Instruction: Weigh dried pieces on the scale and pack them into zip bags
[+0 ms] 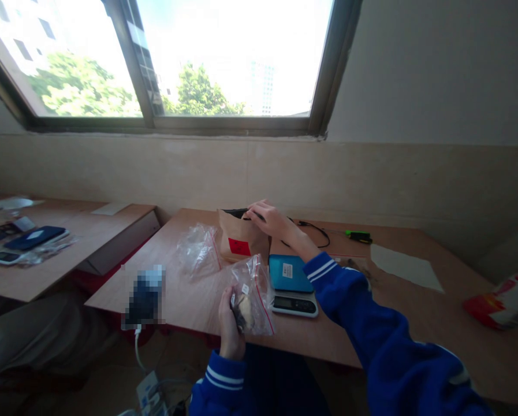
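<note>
My left hand (230,326) is closed around a clear zip bag (253,297) near the table's front edge. Inside the bag are a pale lump and something dark, with a small white label. Further back, a brown kraft paper bag (226,236) with a red label stands upright, its dark-lined mouth open. My right hand (267,219) is at the right side of that mouth with fingers bent together; what they hold, if anything, is hidden. Just right of the zip bag sits a digital scale (294,306) with a blue platform, partly behind my right sleeve.
Another clear plastic bag (196,251) lies left of the paper bag. Behind my right arm are a black cable (321,228), a green-and-black screwdriver (358,236) and a white sheet (406,267). A red-and-white package (505,300) stands far right. A second table (85,231) is left.
</note>
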The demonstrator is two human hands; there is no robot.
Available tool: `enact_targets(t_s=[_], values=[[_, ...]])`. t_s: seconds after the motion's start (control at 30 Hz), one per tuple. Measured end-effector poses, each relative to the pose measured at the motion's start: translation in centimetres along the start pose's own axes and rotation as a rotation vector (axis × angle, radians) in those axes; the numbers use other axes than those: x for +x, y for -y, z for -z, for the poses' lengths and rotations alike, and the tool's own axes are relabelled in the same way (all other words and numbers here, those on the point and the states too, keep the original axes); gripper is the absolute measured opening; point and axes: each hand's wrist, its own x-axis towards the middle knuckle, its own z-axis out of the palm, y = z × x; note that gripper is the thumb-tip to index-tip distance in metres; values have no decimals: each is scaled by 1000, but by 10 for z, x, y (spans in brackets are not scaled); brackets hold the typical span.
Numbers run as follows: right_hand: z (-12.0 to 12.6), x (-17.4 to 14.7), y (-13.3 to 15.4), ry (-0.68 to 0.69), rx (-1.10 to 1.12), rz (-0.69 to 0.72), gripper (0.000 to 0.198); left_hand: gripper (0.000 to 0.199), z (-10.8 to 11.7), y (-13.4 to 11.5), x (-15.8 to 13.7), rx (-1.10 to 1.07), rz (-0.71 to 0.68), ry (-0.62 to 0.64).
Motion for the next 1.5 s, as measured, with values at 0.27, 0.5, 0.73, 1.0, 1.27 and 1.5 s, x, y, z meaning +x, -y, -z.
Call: enact_targets(t_s=[0.27,0.5,0.73,1.0,1.27,1.5], values=[[5,-14,12,-132,-48,-100,29,28,-4,-5,-4,-32,25,6],[30,-63,60,155,975,-437,13,20,-9,-12,-5,-177,-47,-75],[15,-105,78,449,915,-430,21,21,-9,-7,-7,-106,-333,16],[-24,-126,87,277,971,-350,29,35,-7,-15,3,400,-489,121],[-46,-147,85,206,1498,-724,34,45,1,-40,-12,384,-166,268],[-41,-149,82,136,1727,-812,26,62,9,-45,-14,322,-116,415]])
